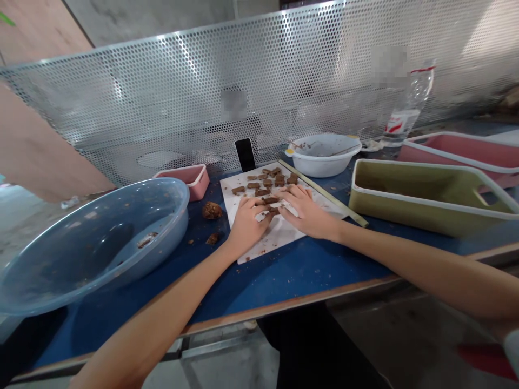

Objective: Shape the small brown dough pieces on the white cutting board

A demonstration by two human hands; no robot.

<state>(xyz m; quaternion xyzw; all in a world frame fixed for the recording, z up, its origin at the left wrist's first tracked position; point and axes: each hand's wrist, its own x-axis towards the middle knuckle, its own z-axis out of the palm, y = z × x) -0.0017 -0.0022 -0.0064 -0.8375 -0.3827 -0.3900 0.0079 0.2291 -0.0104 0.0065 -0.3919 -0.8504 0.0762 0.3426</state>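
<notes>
Several small brown pieces [263, 192], some notched like little bones, lie in rough rows on a white board [292, 229]. My left hand [249, 224] rests at the near side of these rows, its thumb and fingers closed about the left end of a brown strip [274, 211]. From the other side, my right hand [306, 210] has its fingers bent round the right ends of this strip and a second brown strip [269, 200] just behind it. Both palms are low over the board. Fingertips partly cover the strips.
To the left stand a large blue basin [162, 243] and a small pink bin [198, 183], with brown lumps [211, 210] nearby. A phone [245, 155] leans behind the board. Rightward are a ruler-like strip [324, 193], white basin [324, 165], green bin [409, 208], pink bin [466, 146] and bottle [405, 116].
</notes>
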